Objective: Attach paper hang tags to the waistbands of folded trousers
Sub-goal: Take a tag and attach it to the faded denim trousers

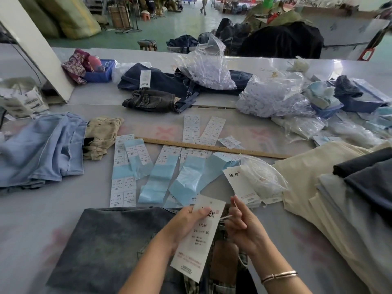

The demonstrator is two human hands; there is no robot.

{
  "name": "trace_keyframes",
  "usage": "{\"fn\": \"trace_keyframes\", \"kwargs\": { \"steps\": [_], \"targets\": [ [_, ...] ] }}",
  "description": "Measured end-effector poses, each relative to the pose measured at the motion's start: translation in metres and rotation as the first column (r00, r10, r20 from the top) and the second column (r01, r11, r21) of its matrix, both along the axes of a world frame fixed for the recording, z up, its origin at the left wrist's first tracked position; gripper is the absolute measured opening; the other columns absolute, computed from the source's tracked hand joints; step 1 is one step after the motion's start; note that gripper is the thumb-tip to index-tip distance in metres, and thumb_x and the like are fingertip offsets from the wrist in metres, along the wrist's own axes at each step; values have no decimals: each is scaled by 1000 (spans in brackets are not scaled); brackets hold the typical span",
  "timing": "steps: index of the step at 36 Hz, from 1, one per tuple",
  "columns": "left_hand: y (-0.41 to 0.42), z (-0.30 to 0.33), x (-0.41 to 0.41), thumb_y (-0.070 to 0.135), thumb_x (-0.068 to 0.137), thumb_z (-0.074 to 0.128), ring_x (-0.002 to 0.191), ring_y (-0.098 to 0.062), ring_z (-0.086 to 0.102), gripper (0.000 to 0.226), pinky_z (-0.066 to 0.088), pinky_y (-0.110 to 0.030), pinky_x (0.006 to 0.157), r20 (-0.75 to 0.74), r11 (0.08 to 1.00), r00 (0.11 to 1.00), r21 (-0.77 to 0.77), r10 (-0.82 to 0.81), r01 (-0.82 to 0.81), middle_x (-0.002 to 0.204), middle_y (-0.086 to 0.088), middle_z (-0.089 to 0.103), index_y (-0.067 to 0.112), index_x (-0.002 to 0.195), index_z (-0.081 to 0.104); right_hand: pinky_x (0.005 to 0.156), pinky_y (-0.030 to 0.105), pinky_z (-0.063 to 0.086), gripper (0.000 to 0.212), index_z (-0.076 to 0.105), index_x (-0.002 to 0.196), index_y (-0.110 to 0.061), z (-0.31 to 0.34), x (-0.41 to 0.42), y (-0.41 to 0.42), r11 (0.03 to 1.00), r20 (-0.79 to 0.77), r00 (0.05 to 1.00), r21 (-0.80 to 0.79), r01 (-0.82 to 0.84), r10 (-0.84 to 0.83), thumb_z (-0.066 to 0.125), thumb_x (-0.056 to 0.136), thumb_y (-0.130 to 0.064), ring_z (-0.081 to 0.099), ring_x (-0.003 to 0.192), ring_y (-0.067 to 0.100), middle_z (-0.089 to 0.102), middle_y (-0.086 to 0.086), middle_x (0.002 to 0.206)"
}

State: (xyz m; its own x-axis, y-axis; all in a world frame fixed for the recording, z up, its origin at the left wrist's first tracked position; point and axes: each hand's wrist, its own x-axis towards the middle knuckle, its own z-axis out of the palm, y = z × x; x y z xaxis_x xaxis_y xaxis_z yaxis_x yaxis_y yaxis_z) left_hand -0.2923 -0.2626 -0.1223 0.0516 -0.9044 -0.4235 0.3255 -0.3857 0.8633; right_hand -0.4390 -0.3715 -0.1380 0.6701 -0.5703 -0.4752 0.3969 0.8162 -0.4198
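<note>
A worker's left hand (186, 221) grips a white paper hang tag (198, 236) by its upper edge, thumb curled over the printed face, while the right hand (244, 225) pinches the tag's thin white string (225, 217) between closed fingers just at the tag's 3 o'clock. Both hover over folded grey denim trousers (110, 247) lying on the surface (25, 225) at the view's 6 o'clock; the waistband itself is hidden beneath the hands. The step appears to be threading the string to the waistband: doing it well likely means keeping the string taut, holding the tag face-up and steady, and leading the loop through a belt loop without twisting. More tags (241, 185) wait at 2 o'clock, beside a wooden ruler (212, 147).
</note>
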Motion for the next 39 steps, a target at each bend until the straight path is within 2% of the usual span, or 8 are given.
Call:
{"fn": "trace_keyframes", "kwargs": {
  "steps": [3, 6, 9, 13, 19, 30, 35, 39],
  "targets": [
    [1, 2, 0, 40, 84, 64, 63, -19, 68, 29, 53, -26, 55, -29, 1000, 1000, 17, 0, 1, 77, -6, 71, 11, 90, 65, 34, 17, 27, 18, 62, 83, -8, 8, 0, -5, 977, -183, 983, -213, -27, -13, 67, 73, -23, 27, 33, 6, 34, -4, 47],
    [3, 2, 3, 36, 85, 65, 71, -20, 71, 28, 55, -29, 61, 81, 999, 997, 43, 16, -19, 83, -6, 74, 11, 98, 65, 38, 17, 27, 20, 68, 91, -6, 14, -4, -7, 890, -407, 914, -415, -190, 6, 65, 78, -21, 32, 41, 9, 38, -2, 52],
    [4, 1, 7, 25, 90, 66, 88, -25, 71, 24, 56, -35, 76, 168, 1000, 986, 18, -14, 11, 98, -8, 74, 19, 113, 65, 41, 18, 25, 13, 69, 94, -7, 18, -4, -2, 790, -522, 852, -508, -343, 34, 58, 91, -14, 33, 44, 10, 42, 0, 53],
    [7, 1, 5, 28, 94, 59, 85, -26, 69, 21, 54, -37, 77, 157, 1000, 988, 28, -4, -1, 97, -12, 73, 12, 106, 63, 45, 20, 29, 10, 66, 85, -8, 22, -1, 7, 659, -624, 781, -577, -483, 26, 61, 91, -13, 38, 47, 10, 54, 9, 63],
    [12, 3, -2, 30, 99, 51, 72, -15, 69, 24, 52, -24, 63, 171, 1000, 985, 5, 15, -16, 83, -4, 74, 14, 91, 68, 58, 13, 44, 12, 71, 82, -16, 17, -4, 16, 474, -676, 736, -655, -589, -19, 65, 88, -8, 60, 62, -1, 71, -3, 75],
    [9, -1, -8, 33, 98, 51, 71, -12, 68, 20, 52, -26, 69, 313, 1000, 950, 21, 9, -16, 79, 3, 72, 19, 93, 64, 68, 23, 52, 33, 70, 75, -33, 6, -7, 20, 305, -640, 759, -751, -585, -119, 67, 84, -2, 65, 73, 7, 70, -12, 76],
    [9, -5, -7, 36, 97, 52, 69, -12, 69, 20, 52, -25, 67, 348, 998, 937, 40, 23, -39, 77, 4, 72, 20, 91, 61, 68, 27, 51, 35, 71, 71, -43, 3, -9, 21, 286, -602, 784, -786, -548, -152, 69, 85, -11, 63, 72, 11, 68, -10, 76],
    [6, -8, -11, 41, 96, 53, 73, -12, 71, 21, 56, -26, 71, 424, 997, 905, 46, 34, -59, 81, 5, 73, 21, 97, 61, 68, 38, 53, 29, 71, 70, -39, 2, -10, 20, 305, -608, 778, -779, -547, -157, 70, 84, -13, 65, 74, 25, 70, -2, 75]
  ]
}}
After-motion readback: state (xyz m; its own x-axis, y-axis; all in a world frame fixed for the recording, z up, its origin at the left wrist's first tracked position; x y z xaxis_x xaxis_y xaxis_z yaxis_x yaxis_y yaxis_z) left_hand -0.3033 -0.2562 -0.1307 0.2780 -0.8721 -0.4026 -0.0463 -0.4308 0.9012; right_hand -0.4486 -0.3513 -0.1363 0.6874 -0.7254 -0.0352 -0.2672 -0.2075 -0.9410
